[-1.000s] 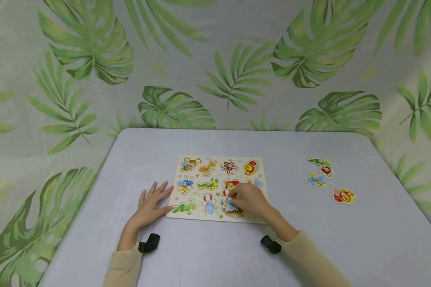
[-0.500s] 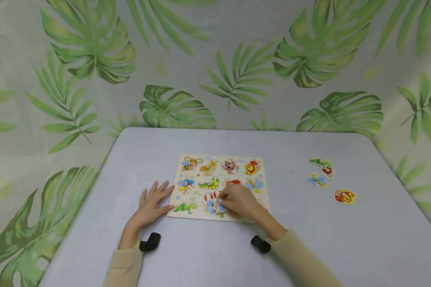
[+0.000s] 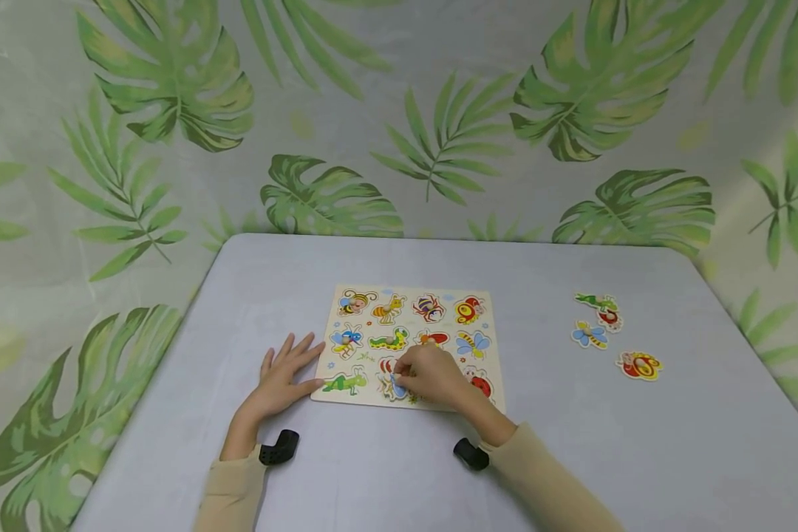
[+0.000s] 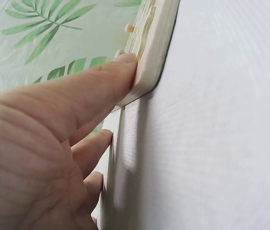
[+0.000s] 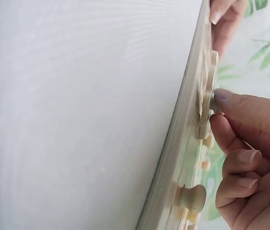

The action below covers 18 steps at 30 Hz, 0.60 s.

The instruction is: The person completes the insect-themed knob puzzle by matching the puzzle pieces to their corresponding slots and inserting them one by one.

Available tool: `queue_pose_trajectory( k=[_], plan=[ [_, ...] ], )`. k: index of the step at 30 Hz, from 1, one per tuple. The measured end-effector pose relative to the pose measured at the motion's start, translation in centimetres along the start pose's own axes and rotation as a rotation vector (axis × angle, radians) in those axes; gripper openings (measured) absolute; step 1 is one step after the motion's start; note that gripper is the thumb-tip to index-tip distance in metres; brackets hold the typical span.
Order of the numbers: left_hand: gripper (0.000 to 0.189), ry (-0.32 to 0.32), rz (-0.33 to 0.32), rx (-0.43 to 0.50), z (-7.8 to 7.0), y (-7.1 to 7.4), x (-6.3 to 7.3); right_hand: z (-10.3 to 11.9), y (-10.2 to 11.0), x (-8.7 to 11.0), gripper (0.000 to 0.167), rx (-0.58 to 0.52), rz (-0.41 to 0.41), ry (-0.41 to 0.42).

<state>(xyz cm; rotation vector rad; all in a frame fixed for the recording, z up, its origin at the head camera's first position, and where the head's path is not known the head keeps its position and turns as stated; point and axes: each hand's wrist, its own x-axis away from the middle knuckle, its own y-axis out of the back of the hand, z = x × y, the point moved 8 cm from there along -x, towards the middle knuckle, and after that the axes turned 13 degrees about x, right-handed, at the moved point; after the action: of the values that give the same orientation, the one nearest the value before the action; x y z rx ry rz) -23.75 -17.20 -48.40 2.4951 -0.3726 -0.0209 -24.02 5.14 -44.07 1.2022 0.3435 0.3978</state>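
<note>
A wooden peg puzzle board with insect pictures lies on the table. My right hand pinches the knob of a blue stag beetle puzzle piece between thumb and forefinger, over the matching beetle picture in the bottom row. In the right wrist view, this piece overlaps the board's face, its edge still visible, while the other fingers curl inward. My left hand has its fingers spread beside the board's left edge. Its thumb touches the board's near left corner in the left wrist view.
Several loose pieces lie to the right: a green grasshopper, a ladybird, a blue-winged bee and a red-and-yellow butterfly. Knobbed pieces such as the caterpillar sit in the board. A leaf-print cloth hangs behind the table.
My right hand has carried the stag beetle piece leftward across the bottom row, onto the beetle picture. The ladybird on the board has come into view behind it. My left hand stays put.
</note>
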Motion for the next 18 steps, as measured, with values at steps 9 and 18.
queue_pose_trajectory(
  k=[9,18],
  plan=[
    [0.063,-0.014,0.004,0.009,-0.20,0.31,0.09,0.72,-0.43,-0.42,0.006,0.015,0.008,0.004],
    [0.063,-0.013,-0.002,0.019,-0.31,0.23,0.09,1.06,-0.51,-0.88,0.007,0.067,0.005,0.028]
  ],
)
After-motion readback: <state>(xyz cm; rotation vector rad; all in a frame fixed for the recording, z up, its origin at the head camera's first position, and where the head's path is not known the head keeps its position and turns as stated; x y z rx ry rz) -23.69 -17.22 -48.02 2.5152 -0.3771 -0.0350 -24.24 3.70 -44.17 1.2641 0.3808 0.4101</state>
